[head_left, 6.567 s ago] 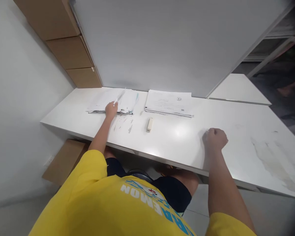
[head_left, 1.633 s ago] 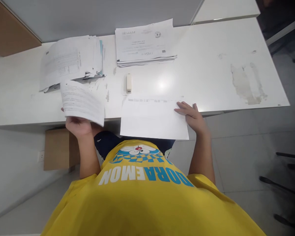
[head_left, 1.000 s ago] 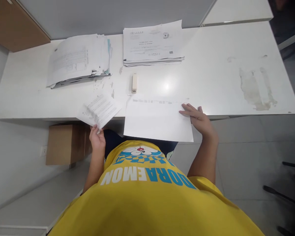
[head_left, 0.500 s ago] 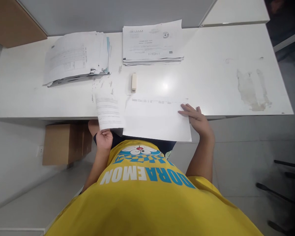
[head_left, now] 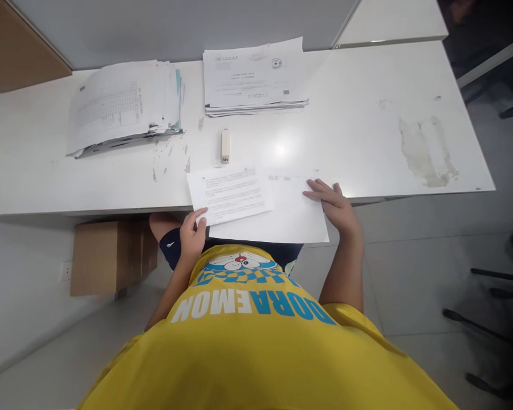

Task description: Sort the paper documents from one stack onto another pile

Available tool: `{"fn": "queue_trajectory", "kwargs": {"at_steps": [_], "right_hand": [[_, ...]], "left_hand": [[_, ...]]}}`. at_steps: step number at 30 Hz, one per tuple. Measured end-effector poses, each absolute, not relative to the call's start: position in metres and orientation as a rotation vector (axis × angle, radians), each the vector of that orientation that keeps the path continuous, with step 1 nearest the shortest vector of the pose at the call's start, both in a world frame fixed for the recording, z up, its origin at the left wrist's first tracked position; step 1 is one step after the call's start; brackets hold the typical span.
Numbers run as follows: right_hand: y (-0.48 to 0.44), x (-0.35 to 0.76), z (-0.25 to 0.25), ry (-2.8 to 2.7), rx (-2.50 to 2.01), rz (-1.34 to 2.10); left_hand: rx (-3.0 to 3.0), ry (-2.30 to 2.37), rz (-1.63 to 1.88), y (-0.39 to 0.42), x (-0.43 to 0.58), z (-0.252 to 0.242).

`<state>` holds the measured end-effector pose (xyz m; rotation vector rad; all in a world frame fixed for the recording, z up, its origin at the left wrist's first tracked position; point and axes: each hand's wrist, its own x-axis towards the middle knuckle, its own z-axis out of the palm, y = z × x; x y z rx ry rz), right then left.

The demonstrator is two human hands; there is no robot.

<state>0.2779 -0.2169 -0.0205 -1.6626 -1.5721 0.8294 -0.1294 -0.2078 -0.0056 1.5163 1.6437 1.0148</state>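
I have the left hand (head_left: 192, 239) pinching the printed sheet (head_left: 235, 196) at its near-left corner, swung from beside the larger sheet (head_left: 299, 213) to overlap it. The right hand (head_left: 337, 212) stays spread, fingers apart, on the larger sheet's right edge. Beyond, the cream object (head_left: 225, 146) hasn't moved.

White sheet (head_left: 235, 196) lined with grey print, cream oblong object (head_left: 226, 146), grey-stained white desk (head_left: 354, 125), yellow shirt (head_left: 256, 364) lettered blue-and-white
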Motion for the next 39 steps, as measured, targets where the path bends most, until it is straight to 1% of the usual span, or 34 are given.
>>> {"fn": "queue_trajectory", "kwargs": {"at_steps": [3, 7, 11, 14, 16, 24, 39], "right_hand": [[-0.217, 0.277, -0.021, -1.559, -1.654, 0.823], [-0.217, 0.275, -0.021, -1.544, -1.640, 0.813], [-0.217, 0.275, -0.022, -1.531, -1.641, 0.808], [-0.216, 0.275, -0.021, -1.526, -1.658, 0.809], [-0.216, 0.275, -0.020, -1.525, -1.664, 0.814], [-0.217, 0.275, -0.021, -1.521, -1.660, 0.808], [-0.217, 0.274, -0.020, -1.533, -1.656, 0.791]], "left_hand": [[1.735, 1.592, 0.905, -0.197, -0.130, 0.000], [1.875, 1.582, 0.776, -0.190, -0.130, -0.002], [1.783, 1.623, 0.900, -0.195, -0.132, -0.008], [1.679, 1.729, 1.058, -0.198, -0.142, -0.010], [1.657, 1.799, 1.094, -0.197, -0.155, -0.009], [1.583, 1.994, 1.040, -0.185, -0.205, 0.007], [1.646, 1.921, 0.998, -0.177, -0.192, 0.013]]}}
